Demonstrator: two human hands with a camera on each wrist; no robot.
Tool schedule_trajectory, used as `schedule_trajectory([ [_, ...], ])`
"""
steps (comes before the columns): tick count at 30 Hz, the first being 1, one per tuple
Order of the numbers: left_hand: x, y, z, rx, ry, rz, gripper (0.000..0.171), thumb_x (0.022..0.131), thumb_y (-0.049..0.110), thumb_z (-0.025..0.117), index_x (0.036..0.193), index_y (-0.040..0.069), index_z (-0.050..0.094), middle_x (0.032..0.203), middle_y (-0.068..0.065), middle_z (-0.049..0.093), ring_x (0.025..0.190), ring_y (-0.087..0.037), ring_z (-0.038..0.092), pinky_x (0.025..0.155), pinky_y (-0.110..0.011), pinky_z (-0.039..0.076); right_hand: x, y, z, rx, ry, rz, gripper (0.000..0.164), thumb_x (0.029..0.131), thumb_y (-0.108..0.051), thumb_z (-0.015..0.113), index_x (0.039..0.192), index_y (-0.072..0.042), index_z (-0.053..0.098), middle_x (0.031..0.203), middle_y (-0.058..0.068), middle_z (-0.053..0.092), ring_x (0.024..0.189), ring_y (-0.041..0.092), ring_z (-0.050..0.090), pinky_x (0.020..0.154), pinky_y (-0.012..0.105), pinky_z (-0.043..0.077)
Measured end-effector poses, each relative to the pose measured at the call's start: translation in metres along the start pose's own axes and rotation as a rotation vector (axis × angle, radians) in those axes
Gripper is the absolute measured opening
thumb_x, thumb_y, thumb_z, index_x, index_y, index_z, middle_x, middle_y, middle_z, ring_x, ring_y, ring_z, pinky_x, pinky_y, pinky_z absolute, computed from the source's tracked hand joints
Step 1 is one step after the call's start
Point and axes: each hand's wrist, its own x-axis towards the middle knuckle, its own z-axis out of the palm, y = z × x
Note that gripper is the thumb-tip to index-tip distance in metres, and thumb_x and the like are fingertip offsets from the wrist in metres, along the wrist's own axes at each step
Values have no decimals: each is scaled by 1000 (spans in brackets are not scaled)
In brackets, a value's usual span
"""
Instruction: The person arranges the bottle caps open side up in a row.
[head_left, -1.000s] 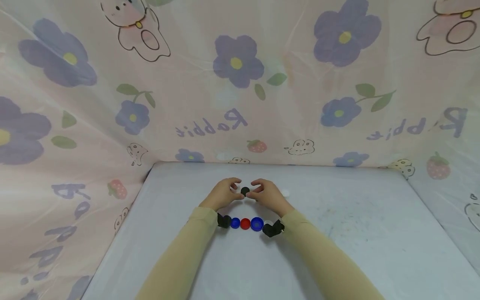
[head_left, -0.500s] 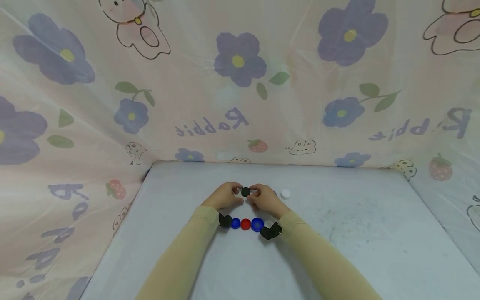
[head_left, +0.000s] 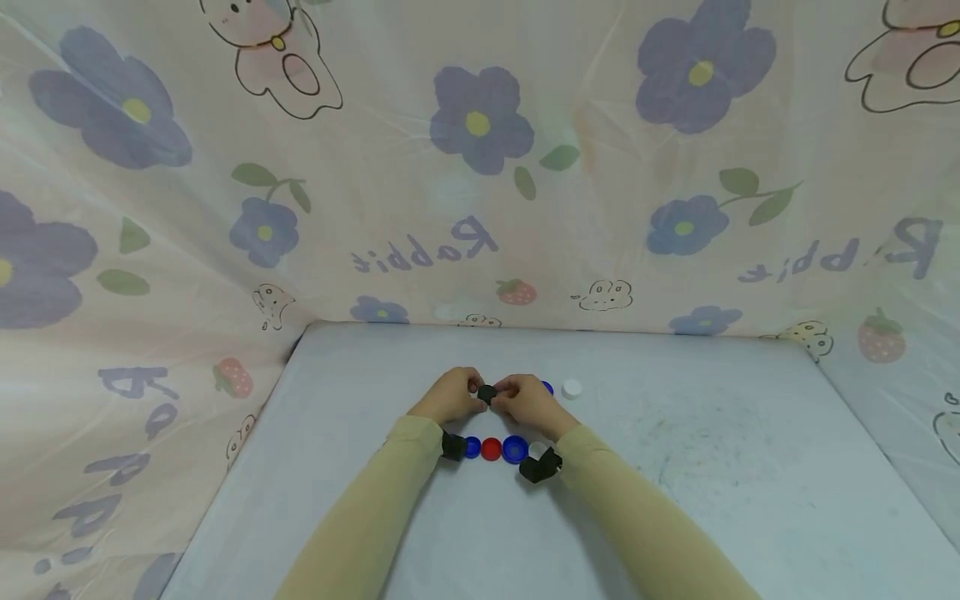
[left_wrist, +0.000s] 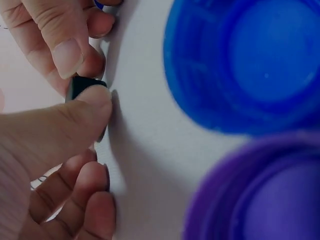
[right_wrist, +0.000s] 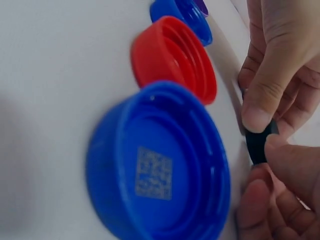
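Between my two hands is a small black bottle cap (head_left: 487,394), tilted on its edge in the wrist views. My left hand (head_left: 448,395) pinches one side, its thumb (left_wrist: 92,107) lying across the cap. From the other side my right hand (head_left: 528,403) pinches it, its thumb (right_wrist: 287,157) on the rim. Nearer the body a row of upturned caps lies on the table: a purple cap (left_wrist: 270,200), a blue cap (head_left: 472,447), a red cap (head_left: 491,449), a larger blue cap (head_left: 515,450) and a white cap (head_left: 537,450), partly covered by the right wrist camera.
Behind my right hand, another blue cap (head_left: 548,387) shows partly, with a white cap (head_left: 572,389) beside it. The white table (head_left: 720,467) meets a patterned curtain (head_left: 480,208) at the back and sides. Black wrist cameras (head_left: 540,467) hang over the row's ends.
Both hands have come closer together around the black cap, which has moved slightly toward the body and tilted. The left fingers, apart from it before, now pinch it.
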Motion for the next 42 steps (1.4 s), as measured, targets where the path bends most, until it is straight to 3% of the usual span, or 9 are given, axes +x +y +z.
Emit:
schedule_trajectory([
  [6, -4, 5, -1, -78, 11, 10, 25, 82, 15, 78, 103, 8, 66, 89, -1, 60, 83, -18, 56, 81, -36, 46, -7, -1, -3, -33, 55, -69, 21, 92, -17, 67, 112, -8, 67, 89, -1, 67, 76, 15, 60, 65, 28, 50],
  [11, -10, 12, -4, -118, 21, 66, 23, 85, 19, 76, 104, 11, 66, 88, 2, 62, 82, -14, 58, 79, -32, 48, -18, 0, -10, -69, 122, -124, 24, 92, -23, 68, 113, -11, 66, 94, -3, 66, 87, 15, 61, 70, 29, 51],
  [18, -30, 31, -4, -149, 12, 121, 24, 88, 24, 73, 110, 17, 66, 91, 6, 62, 84, -13, 57, 74, -30, 49, -46, -1, -20, -100, 176, -181, 28, 92, -27, 68, 117, -16, 65, 98, -4, 66, 84, 14, 59, 73, 32, 50],
  [26, -48, 45, 6, -136, -5, 155, 27, 89, 29, 72, 113, 20, 65, 94, 10, 60, 85, -11, 57, 71, -28, 50, -73, 9, -23, -63, 171, -191, 36, 92, -32, 67, 123, -16, 63, 95, -4, 64, 83, 19, 62, 69, 32, 50],
  [42, -54, 51, 16, -117, 13, 165, 31, 89, 27, 72, 118, 17, 64, 97, 10, 59, 85, -10, 56, 68, -25, 49, -83, 16, -25, -59, 185, -202, 32, 92, -33, 67, 121, -19, 65, 93, -4, 63, 80, 16, 60, 68, 34, 49],
])
